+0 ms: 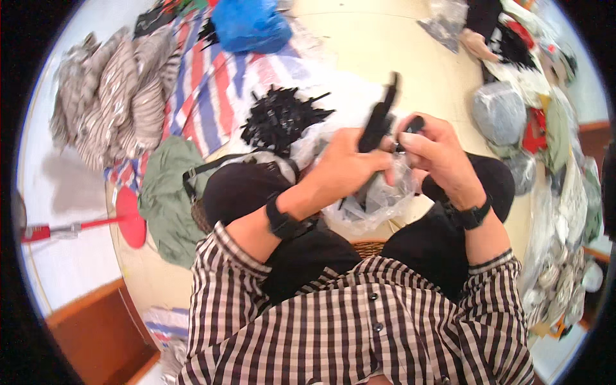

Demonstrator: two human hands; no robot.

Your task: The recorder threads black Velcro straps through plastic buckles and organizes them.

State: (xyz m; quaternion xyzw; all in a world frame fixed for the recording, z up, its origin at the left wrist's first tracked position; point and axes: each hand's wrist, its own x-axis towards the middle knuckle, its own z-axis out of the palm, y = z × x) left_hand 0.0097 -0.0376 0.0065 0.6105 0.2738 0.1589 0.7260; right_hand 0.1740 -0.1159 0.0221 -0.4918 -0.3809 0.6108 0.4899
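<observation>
My left hand [346, 157]'s wrapped round black strips [377, 122], 12 o'clock from my lap [314, 260]; right hand [437, 146]'s pinching a small black piece [416, 124]. Looks like piece-by-piece handling, so next move probably wants a steady pinch.

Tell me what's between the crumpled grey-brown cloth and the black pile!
In the head view, the red, white and blue striped sheet lies between the crumpled cloth and the black pile.

Checked shirt [359, 343], black and pale, at six o'clock; dark round buttons [378, 327] down its front; black wristbands [279, 217] at its eleven and one o'clock; black trousers [420, 253] at its twelve.
</observation>
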